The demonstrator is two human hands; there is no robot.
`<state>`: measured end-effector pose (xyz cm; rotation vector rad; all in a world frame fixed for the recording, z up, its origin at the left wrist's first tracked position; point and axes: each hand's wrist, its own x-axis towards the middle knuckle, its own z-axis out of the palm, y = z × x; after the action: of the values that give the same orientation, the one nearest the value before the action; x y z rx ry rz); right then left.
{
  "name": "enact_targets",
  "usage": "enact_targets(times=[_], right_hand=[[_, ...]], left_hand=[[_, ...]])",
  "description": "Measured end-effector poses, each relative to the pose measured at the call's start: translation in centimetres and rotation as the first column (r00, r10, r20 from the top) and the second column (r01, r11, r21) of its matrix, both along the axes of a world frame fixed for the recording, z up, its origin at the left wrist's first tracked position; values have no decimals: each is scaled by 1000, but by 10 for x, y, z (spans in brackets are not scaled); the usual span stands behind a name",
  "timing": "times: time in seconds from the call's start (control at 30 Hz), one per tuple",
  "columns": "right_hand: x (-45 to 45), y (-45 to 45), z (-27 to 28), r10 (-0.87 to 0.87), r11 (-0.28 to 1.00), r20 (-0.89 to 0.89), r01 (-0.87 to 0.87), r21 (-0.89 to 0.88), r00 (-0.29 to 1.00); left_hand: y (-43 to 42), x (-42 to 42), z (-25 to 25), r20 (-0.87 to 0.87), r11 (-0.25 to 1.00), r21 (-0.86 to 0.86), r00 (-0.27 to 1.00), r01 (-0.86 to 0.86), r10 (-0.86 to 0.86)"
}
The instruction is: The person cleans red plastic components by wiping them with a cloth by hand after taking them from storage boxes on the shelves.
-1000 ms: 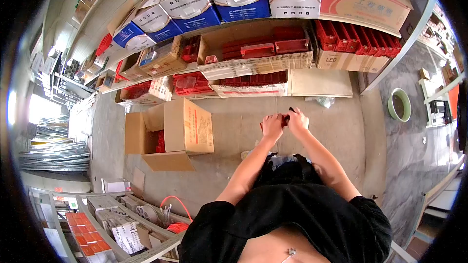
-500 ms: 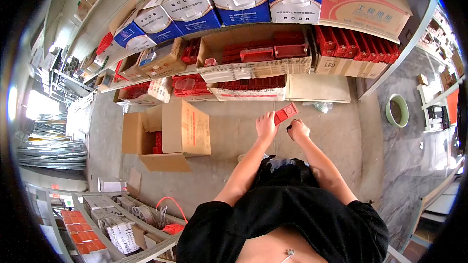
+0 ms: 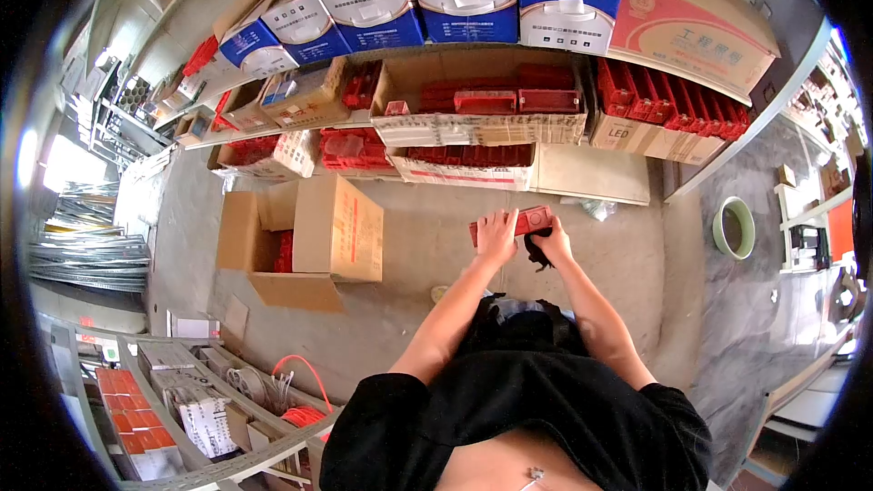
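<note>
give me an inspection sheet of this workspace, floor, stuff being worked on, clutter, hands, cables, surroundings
surface: grey floor, the work is held above it; bare patches around, some marks
job's things: red plastic case and black cloth-like item, both in hand
clutter: clear plastic bag by the shelf, flat cardboard piece at left
hands: left hand grips the case; right hand holds the black item by the case's right end
cables: orange coil, cable or hose, at lower left, apart from the hands
surroundings: open carton with red pieces inside, blue-and-white cartons shelved ahead, green bucket at right
</note>
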<state>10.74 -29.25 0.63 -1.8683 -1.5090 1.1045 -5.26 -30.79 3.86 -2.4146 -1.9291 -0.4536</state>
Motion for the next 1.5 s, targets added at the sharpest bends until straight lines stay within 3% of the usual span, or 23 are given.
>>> enact_targets(times=[0.1,0.37,0.5,0.6,0.77,0.83,0.9,1.13,1.27,1.37,1.47,1.5], right_hand=[[-6,-1,13,13,1000,-40,-12,23,999],[1,3,8,43,995,-47,-39,89,998],[2,-1,36,-69,997,28,68,47,997],[5,-2,37,-127,956,146,82,282,981],[-5,-3,57,-77,884,316,-82,460,946],[-8,0,43,-61,855,414,-167,491,908],[-12,3,32,-79,831,456,-194,521,887],[-22,4,38,131,817,575,-416,398,807],[-29,-5,38,222,820,562,-465,335,797],[-24,-23,28,339,853,543,-495,168,768],[-23,-21,20,160,931,347,-258,258,924],[-24,-17,26,79,894,314,-207,398,946]], left_hand=[[2,0,11,39,999,40,999,-31,30],[13,4,-16,-28,984,178,1000,-1,6],[8,6,0,111,998,64,994,-11,4],[6,5,5,42,999,38,999,-30,29],[8,11,-10,7,999,-19,999,51,-51],[7,17,-6,7,992,-110,998,68,-67],[6,20,-6,-15,994,-94,998,63,-64],[0,15,-9,36,999,-39,999,-20,21],[1,2,-15,24,993,-36,993,-114,115],[11,-2,9,128,978,20,971,-205,201],[19,-3,26,76,980,73,981,-185,180],[19,-5,26,76,983,57,982,-177,172]])
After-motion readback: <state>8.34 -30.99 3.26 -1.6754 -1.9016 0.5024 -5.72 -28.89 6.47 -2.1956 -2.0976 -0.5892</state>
